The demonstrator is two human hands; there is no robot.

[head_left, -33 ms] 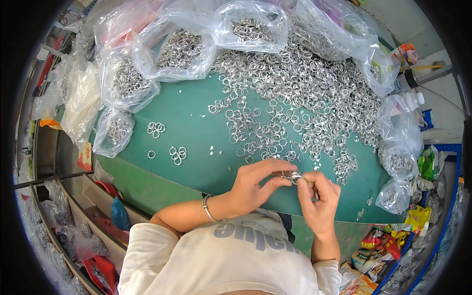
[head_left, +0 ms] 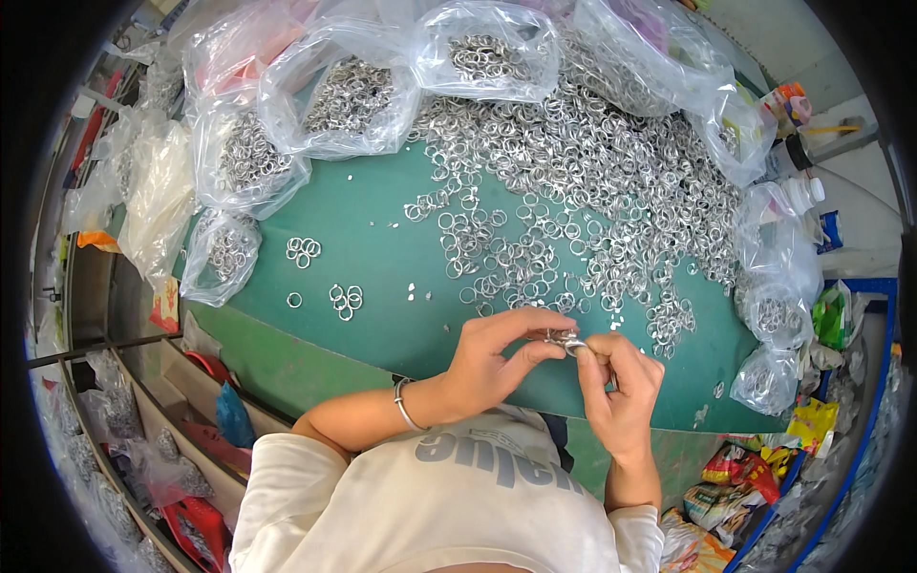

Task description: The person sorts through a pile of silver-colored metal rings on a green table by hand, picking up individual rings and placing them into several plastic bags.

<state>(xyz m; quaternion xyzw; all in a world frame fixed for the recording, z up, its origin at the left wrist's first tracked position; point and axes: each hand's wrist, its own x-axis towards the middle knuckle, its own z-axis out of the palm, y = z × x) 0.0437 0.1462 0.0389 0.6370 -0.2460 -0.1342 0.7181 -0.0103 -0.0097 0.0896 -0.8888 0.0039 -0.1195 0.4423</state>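
Note:
My left hand [head_left: 497, 358] pinches several silvery metal rings [head_left: 562, 337] between thumb and fingers, near the front edge of the green table. Against the right end of these rings, the thumb and forefinger of my right hand [head_left: 619, 387] are pressed together on a ring [head_left: 576, 348]. Its other fingers are curled in. Beyond both hands, loose rings [head_left: 521, 263] lie scattered and thicken into a large heap of rings [head_left: 611, 158]. Two small groups of rings [head_left: 304, 252] and a single ring [head_left: 294, 300] lie apart on the left.
Clear plastic bags of rings [head_left: 353, 95] line the far side and both ends of the green table [head_left: 373, 248]. Tiny white bits [head_left: 411, 291] dot its surface. Drawers with bagged parts [head_left: 115, 411] stand at left; a blue rack [head_left: 864, 420] and colourful packets [head_left: 740, 473] at right.
My right hand has shifted very slightly, its curled fingers turning a little to the right. The left hand keeps its hold, and the rings on the table look unchanged.

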